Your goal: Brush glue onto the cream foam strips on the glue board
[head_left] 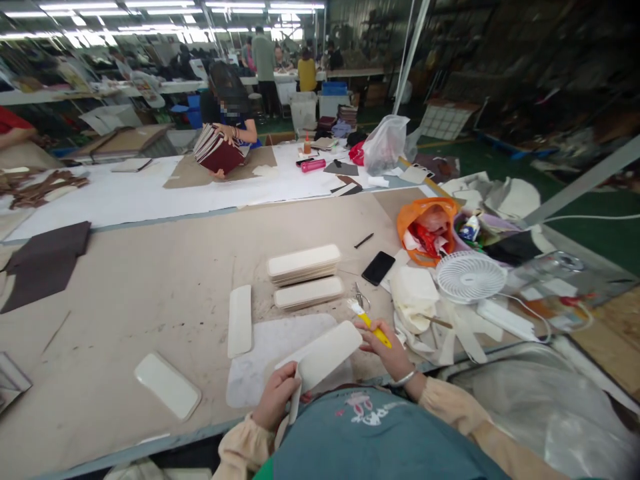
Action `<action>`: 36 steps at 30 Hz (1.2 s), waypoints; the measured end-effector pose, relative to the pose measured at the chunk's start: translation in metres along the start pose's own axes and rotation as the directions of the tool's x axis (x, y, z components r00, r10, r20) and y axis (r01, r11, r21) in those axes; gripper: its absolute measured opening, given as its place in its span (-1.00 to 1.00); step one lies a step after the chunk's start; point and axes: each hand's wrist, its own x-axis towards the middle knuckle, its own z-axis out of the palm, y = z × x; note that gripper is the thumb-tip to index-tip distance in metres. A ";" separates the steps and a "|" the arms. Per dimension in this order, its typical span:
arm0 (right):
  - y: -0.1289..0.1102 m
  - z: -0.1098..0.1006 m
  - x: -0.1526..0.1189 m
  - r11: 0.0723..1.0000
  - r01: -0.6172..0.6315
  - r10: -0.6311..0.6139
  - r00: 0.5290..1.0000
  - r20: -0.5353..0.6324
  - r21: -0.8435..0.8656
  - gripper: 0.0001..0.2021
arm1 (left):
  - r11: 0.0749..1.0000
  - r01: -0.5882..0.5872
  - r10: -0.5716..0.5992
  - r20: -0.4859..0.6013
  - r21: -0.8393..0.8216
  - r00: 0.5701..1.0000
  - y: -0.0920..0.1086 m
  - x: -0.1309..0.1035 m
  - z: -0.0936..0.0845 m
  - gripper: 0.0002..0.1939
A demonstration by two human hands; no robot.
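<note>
- And the cream panel [327, 353] looked light, thin and flexible, likely easy to crease, so an edge near a rounded end seemed the safe hold
- There it was, slanting above the pale sheet [245, 380], its near end pinched in the closed fingers of the left hand [275, 397]
- Over on the right hand [393, 353], fingers curled round a yellow brush [377, 331], fingertips right by the panel's other end, contact impossible to tell

Ceiling tubes [165, 11] glared over a dim, blurred background; the bench [165, 280] was evenly lit, edges stretched.
</note>
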 end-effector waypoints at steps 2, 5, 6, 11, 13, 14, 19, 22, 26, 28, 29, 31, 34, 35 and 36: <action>0.001 -0.003 -0.006 0.999 -0.036 0.036 0.999 0.021 -0.014 -0.65 | 0.999 0.047 -0.048 0.021 0.026 0.999 -0.008 0.001 0.011 -0.70; 0.006 -0.014 -0.015 0.996 -0.055 0.056 0.998 0.010 -0.074 -0.64 | 0.994 0.100 -0.101 0.021 0.041 0.995 -0.016 -0.005 0.021 -0.69; 0.008 -0.018 -0.018 0.992 -0.037 0.039 0.999 0.013 -0.120 -0.63 | 0.993 0.109 -0.110 0.020 0.036 0.994 -0.017 -0.008 0.024 -0.69; 0.020 -0.035 -0.024 0.913 0.144 -0.127 0.989 0.069 -0.382 -0.66 | 0.999 -0.037 0.036 0.089 0.018 0.995 -0.014 -0.032 0.035 -0.61; 0.024 -0.038 -0.024 0.901 0.164 -0.154 0.986 0.057 -0.401 -0.67 | 0.997 -0.065 0.063 0.039 0.051 0.997 -0.019 -0.040 0.036 -0.59; 0.026 -0.039 -0.023 0.902 0.167 -0.160 0.986 0.051 -0.397 -0.68 | 0.996 -0.053 0.055 -0.027 0.071 0.998 -0.025 -0.042 0.035 -0.61; 0.035 -0.042 -0.017 0.901 0.181 -0.174 0.983 0.054 -0.395 -0.70 | 0.998 -0.027 0.002 -0.365 -0.064 0.931 -0.062 -0.036 0.021 -0.68; 0.043 -0.039 -0.008 0.867 0.194 -0.195 0.980 0.045 -0.460 -0.70 | 0.968 -0.076 -0.020 -0.376 -0.240 0.926 -0.073 -0.026 0.011 -0.62; 0.051 -0.026 0.011 0.815 0.231 -0.223 0.971 0.080 -0.531 -0.72 | 0.985 -0.083 -0.003 -0.490 -0.153 0.872 -0.070 -0.012 -0.006 -0.56; 0.053 -0.017 0.021 0.794 0.255 -0.244 0.965 0.095 -0.552 -0.72 | 0.998 -0.039 0.055 -0.599 0.039 0.799 -0.066 -0.005 -0.017 -0.61; 0.053 -0.013 0.026 0.782 0.269 -0.256 0.961 0.104 -0.562 -0.71 | 0.988 0.007 0.095 -0.642 0.154 0.761 -0.064 -0.001 -0.022 -0.64; 0.055 -0.005 0.035 0.753 0.297 -0.286 0.951 0.114 -0.587 -0.71 | 0.924 0.131 0.165 -0.684 0.358 0.711 -0.060 0.005 -0.031 -0.69; 0.061 0.003 0.046 0.708 0.300 -0.303 0.947 0.108 -0.639 -0.71 | 0.817 0.265 0.202 -0.683 0.513 0.702 -0.057 0.012 -0.040 -0.70; 0.064 0.004 0.049 0.695 0.292 -0.300 0.948 0.105 -0.656 -0.71 | 0.796 0.286 0.203 -0.680 0.533 0.704 -0.057 0.014 -0.042 -0.71; 0.067 0.006 0.052 0.685 0.284 -0.295 0.950 0.101 -0.671 -0.71 | 0.781 0.300 0.203 -0.678 0.547 0.707 -0.057 0.015 -0.044 -0.71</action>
